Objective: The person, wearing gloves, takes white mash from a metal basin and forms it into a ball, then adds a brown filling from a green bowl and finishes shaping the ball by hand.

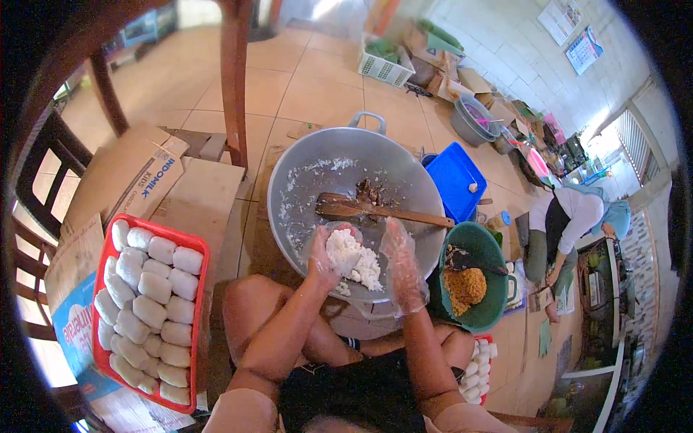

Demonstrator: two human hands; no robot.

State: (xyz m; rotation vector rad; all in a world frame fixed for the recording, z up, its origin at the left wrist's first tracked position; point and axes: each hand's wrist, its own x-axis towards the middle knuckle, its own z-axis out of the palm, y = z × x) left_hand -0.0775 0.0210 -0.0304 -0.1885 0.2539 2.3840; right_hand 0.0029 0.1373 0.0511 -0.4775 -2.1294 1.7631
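My left hand (324,253), in a clear plastic glove, is closed around a clump of white sticky rice (343,250) inside a large metal wok (281,216). More loose white rice (367,270) lies beside it. My right hand (400,265), gloved as well, is held up with extended fingers near the wok's right side, nothing visible in it. A wooden spatula (379,210) with brown residue lies across the wok. Right of the wok, a green basin (490,319) holds an orange-brown crumbly filling (464,289) and a dark spoon.
At left, a red tray (203,281) of white oblong rice pieces stands on flattened cardboard (208,189). A blue tray (455,178) lies behind the basin, another red tray (491,352) by my right knee. A person (568,222) bends over at far right. A wooden chair leg (234,86) rises behind.
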